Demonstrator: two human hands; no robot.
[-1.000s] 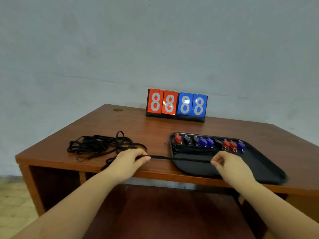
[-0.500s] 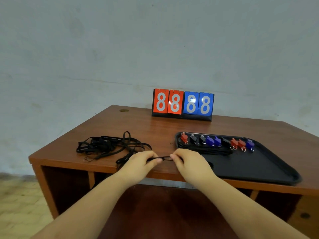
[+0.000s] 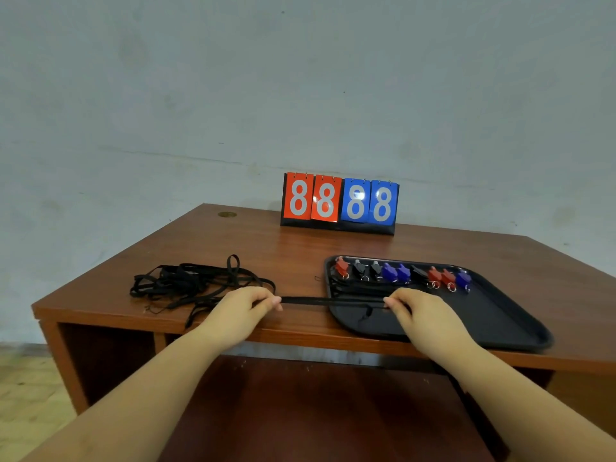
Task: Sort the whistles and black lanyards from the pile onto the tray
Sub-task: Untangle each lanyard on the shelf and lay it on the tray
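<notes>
Left hand [image 3: 240, 308] and right hand [image 3: 420, 311] each pinch one lanyard [image 3: 330, 300], stretched taut from table [image 3: 266, 248] edge over tray [image 3: 520, 328]. Risks: tail snags pile [image 3: 196, 283], drags it; strap sweeps whistles [image 3: 400, 273].

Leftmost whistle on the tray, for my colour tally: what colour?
Red whistle, head view.

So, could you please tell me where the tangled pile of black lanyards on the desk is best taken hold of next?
Probably at the loop standing up at the far side of the lanyard pile. It rises clear of the tangle, so a hand could pinch it from above and lift one strap without dragging the flat, crossed strands beneath.
</notes>
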